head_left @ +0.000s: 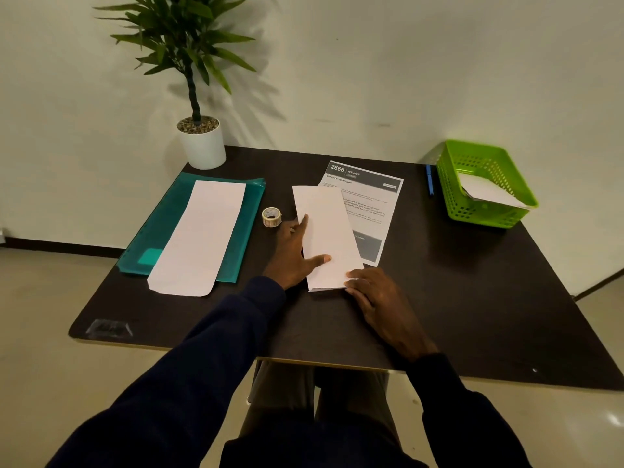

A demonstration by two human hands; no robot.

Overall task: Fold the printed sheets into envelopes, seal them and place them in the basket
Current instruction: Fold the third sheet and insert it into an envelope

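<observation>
Tape [271, 217] is lying beside the left hand [292, 251]; it and the right hand [374, 298], fingers straight, are pressing a folded sheet [329, 231]. The basket [486, 216] is holding an envelope [489, 194].

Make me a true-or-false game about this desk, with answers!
1. The left hand and the right hand both touch the folded sheet. True.
2. The green basket is empty. False: a white paper lies in it.
3. The tape roll sits left of the folded sheet. True.
4. The plant stands on the floor. False: its white pot stands on the table.
</observation>
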